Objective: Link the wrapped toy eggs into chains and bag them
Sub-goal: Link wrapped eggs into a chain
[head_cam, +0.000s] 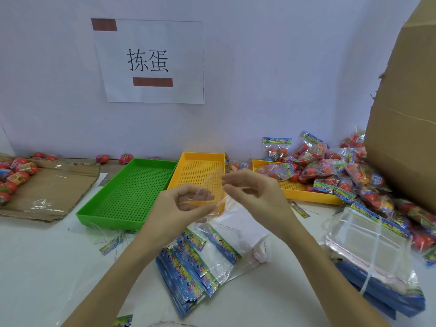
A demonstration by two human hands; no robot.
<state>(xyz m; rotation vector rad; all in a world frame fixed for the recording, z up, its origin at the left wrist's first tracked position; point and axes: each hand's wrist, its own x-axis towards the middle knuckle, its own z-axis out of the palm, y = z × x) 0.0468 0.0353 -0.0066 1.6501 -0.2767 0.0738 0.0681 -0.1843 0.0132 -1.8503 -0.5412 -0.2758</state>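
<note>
close by, flat clear bags with bright paper tops lie in a stack. above it, the left hand and right hand pinch one thin clear bag, fingers tight on its edges. it looks empty. farther right, many filled bags of red toy eggs are done. far left, loose wrapped eggs wait.

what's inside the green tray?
Nothing visible inside the green tray: only its bare perforated floor shows. The left hand covers just its near right corner, so that bit can't be checked.
</note>
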